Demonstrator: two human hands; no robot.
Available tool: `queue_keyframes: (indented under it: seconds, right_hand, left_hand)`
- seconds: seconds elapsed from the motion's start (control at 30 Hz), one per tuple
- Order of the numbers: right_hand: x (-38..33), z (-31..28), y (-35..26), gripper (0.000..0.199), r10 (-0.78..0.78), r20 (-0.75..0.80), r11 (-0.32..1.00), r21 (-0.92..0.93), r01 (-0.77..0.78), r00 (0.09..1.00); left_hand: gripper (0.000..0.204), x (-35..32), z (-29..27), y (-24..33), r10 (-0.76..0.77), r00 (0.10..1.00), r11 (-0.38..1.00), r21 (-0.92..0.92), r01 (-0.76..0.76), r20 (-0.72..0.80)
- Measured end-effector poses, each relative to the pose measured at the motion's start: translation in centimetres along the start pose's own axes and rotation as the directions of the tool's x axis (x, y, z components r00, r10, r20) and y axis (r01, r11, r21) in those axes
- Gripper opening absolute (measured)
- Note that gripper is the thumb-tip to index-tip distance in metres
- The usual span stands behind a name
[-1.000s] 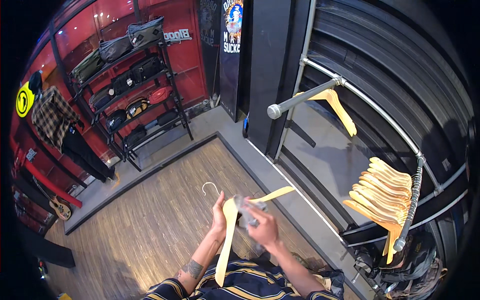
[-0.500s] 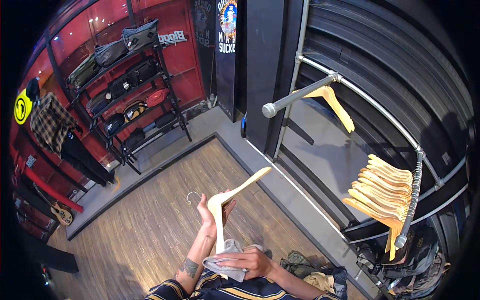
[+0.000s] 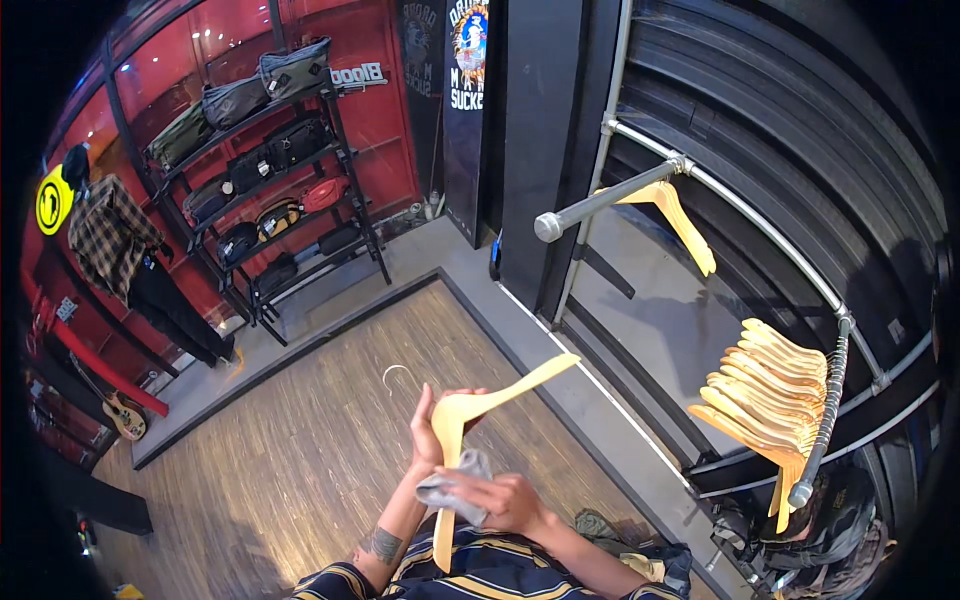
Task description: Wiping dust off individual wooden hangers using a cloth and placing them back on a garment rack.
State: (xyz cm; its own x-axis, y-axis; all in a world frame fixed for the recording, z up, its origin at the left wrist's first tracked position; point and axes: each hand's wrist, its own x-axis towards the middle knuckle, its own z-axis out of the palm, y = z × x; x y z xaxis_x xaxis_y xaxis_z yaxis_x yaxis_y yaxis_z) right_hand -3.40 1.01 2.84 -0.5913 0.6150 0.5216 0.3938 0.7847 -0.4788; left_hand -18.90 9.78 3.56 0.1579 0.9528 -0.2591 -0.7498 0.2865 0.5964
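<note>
A pale wooden clothes hanger with a metal hook is held up in front of me at the lower middle. My left hand grips it close to its neck, the fingers passing behind the wood. Wrapped around its lower arm is a grey cloth, pinched by my right hand. The tip of that lower arm sticks out below the cloth. Part of my right hand's fingers is hidden in the cloth's folds.
Several wooden hangers hang on a rail at the right. More hang from a bar nearer the middle. Bags fill a black shelf by the red wall. A clothed mannequin stands at the left. Backpacks lie below the rail.
The cloth and my right hand have slid up the hanger's lower arm toward its neck, uncovering the tip. The hanger has shifted slightly right and down in view.
</note>
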Motion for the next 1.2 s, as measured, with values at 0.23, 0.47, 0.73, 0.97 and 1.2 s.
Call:
queue_keyframes:
  seconds: [0.23,0.47,0.73,0.97,1.2]
  right_hand:
    - [1.4,-1.8,4.0,0.053,0.191,-0.180,0.954,-0.198,-0.226,0.965]
    - [1.7,-4.8,5.6,0.042,0.403,-0.357,0.851,-0.192,-0.489,0.843]
    - [0.6,-6.6,6.2,0.051,0.422,-0.481,0.828,-0.140,-0.543,0.768]
    - [0.5,-3.2,2.0,0.070,0.208,-0.211,0.977,0.081,-0.195,0.955]
    - [-0.8,-3.5,-1.2,0.057,-0.020,0.056,0.969,0.247,0.006,0.998]
  left_hand:
    - [0.070,-0.7,0.3,-0.2,-0.079,0.995,0.996,-0.029,0.081,0.057]
    - [0.069,-1.5,1.6,1.4,-0.023,0.999,0.992,0.123,0.019,0.030]
    - [0.069,-1.8,2.1,1.4,-0.024,0.992,0.986,0.167,0.003,0.120]
    - [0.070,-0.2,2.0,-1.4,-0.128,0.991,0.992,-0.024,0.128,-0.033]
    - [0.071,0.8,-0.6,-2.1,-0.116,0.968,0.991,-0.089,0.098,-0.223]
